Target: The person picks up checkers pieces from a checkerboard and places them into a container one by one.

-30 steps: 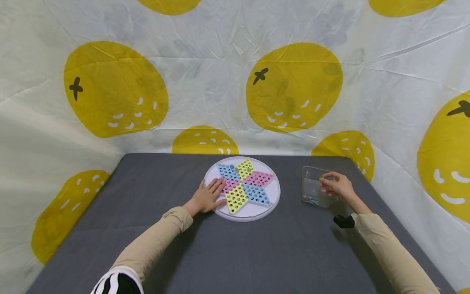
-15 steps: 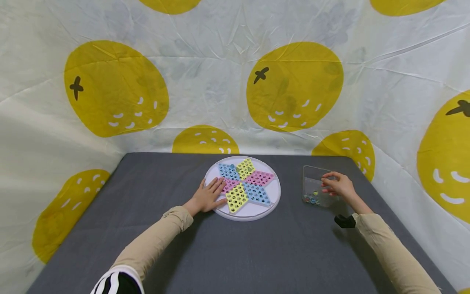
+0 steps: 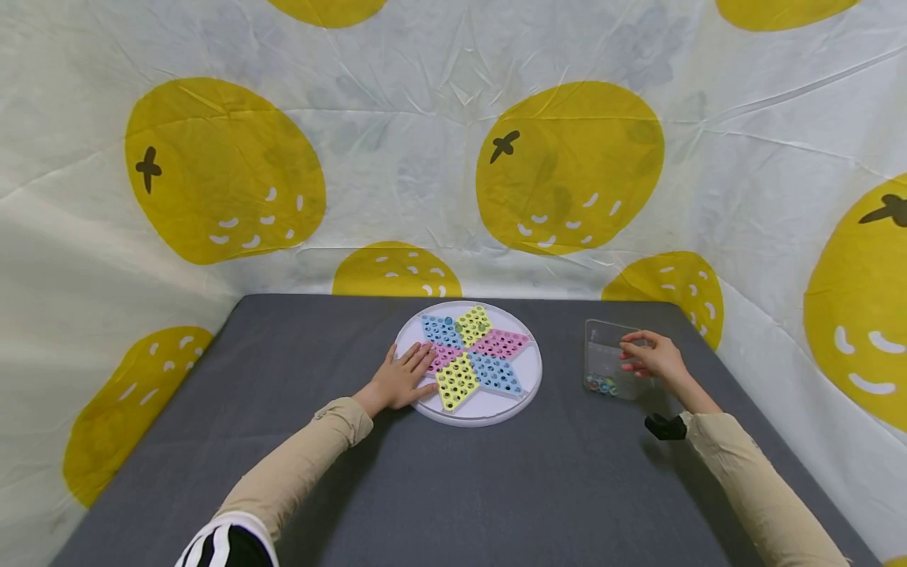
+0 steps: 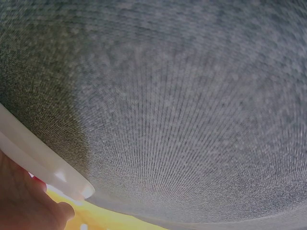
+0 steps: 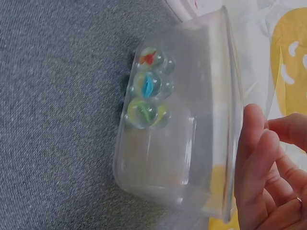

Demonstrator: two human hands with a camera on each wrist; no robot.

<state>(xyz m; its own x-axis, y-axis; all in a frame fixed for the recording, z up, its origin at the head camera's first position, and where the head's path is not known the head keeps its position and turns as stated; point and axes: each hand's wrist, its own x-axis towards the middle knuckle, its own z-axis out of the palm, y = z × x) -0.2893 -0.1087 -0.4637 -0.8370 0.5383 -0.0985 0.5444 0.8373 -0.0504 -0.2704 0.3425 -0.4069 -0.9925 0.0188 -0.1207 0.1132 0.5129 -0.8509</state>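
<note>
My left hand (image 3: 400, 382) rests with spread, straight fingers on the left side of a round white Chinese checkers board (image 3: 489, 406). The board's star has yellow, pink and blue points with holes. A few glass marbles (image 3: 482, 327) sit in its far points. My right hand (image 3: 655, 361) hovers over the right side of a clear plastic box (image 5: 158, 165), fingers loosely bent, with nothing seen between them. At the box's near left corner lie glass marbles: a red one (image 5: 149, 58), a blue one (image 5: 147, 85) and a yellow-green one (image 5: 143, 113).
A dark grey cloth covers the table (image 3: 468, 488). Behind and beside it hangs a white curtain (image 3: 397, 165) printed with yellow fruit. The box stands to the right of the board, with grey cloth between them.
My right hand has let go of a small marble, which dropped into the box and rolled to the others at the near left corner. The left hand has stayed still.
</note>
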